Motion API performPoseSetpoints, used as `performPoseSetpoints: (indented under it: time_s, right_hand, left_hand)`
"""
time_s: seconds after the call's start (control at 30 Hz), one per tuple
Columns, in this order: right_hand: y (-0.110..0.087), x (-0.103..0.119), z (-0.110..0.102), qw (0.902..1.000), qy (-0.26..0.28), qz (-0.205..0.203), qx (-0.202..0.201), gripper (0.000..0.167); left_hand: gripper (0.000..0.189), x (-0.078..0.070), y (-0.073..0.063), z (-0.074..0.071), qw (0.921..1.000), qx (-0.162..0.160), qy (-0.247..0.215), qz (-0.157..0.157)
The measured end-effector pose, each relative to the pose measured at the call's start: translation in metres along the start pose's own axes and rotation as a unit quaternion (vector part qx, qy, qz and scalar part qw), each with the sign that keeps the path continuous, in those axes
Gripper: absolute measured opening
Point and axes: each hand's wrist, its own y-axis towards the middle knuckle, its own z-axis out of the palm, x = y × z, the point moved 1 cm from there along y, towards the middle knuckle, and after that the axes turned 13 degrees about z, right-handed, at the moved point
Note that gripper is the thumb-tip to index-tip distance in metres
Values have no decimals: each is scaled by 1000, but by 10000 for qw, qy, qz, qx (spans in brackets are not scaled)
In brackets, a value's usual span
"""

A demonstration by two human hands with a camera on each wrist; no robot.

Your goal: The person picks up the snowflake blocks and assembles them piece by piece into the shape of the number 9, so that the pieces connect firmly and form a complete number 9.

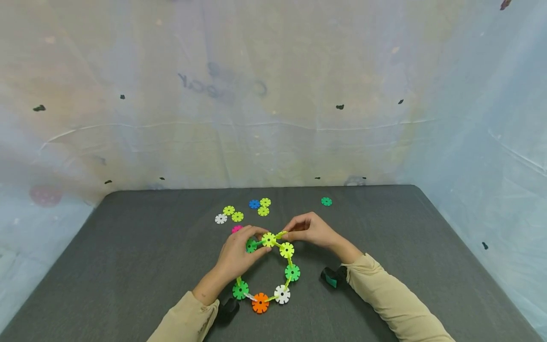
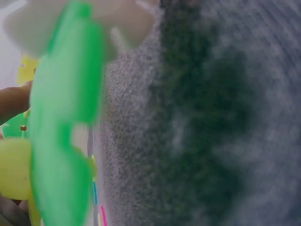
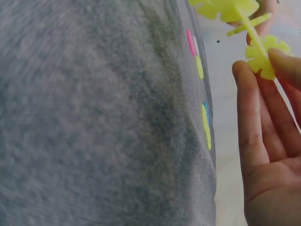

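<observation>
Slotted plastic discs, joined edge to edge, form a ring with green, white, yellow and orange (image 1: 260,303) pieces. My left hand (image 1: 239,251) grips the ring's far left side, thumb and fingertips at a yellow slotted disc (image 1: 268,239); its palm hides part of the ring. From the right, my right hand (image 1: 314,231) pinches another yellow slotted disc (image 1: 280,235) that meets the first one at an angle. The right wrist view shows this pinched disc (image 3: 263,59) between thumb and fingertips. A green disc (image 2: 70,122) of the ring looms large and blurred in the left wrist view.
Loose discs lie beyond the hands on the dark grey table (image 1: 149,247): white (image 1: 221,218), pink (image 1: 237,229), blue (image 1: 254,204) and several yellow ones. A single green disc (image 1: 326,201) is farther right. Pale sheeting (image 1: 273,152) hangs behind the table's far edge.
</observation>
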Motion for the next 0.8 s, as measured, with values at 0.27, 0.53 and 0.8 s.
performPoseSetpoints:
  time_s: [0.27,0.53,0.8]
  right_hand:
    - [1,-2,1,9999,13,-146,-12,17]
    - [2,-1,4,9989,-174,-403,-142,15]
    - [3,-4,9,9984,-188,-455,-280,15]
  left_hand:
    - [32,1,0,1,10000,17,9,57]
    - [33,2,1,3,9989,-101,-329,310]
    - [32,0,1,3,9994,-64,-332,88]
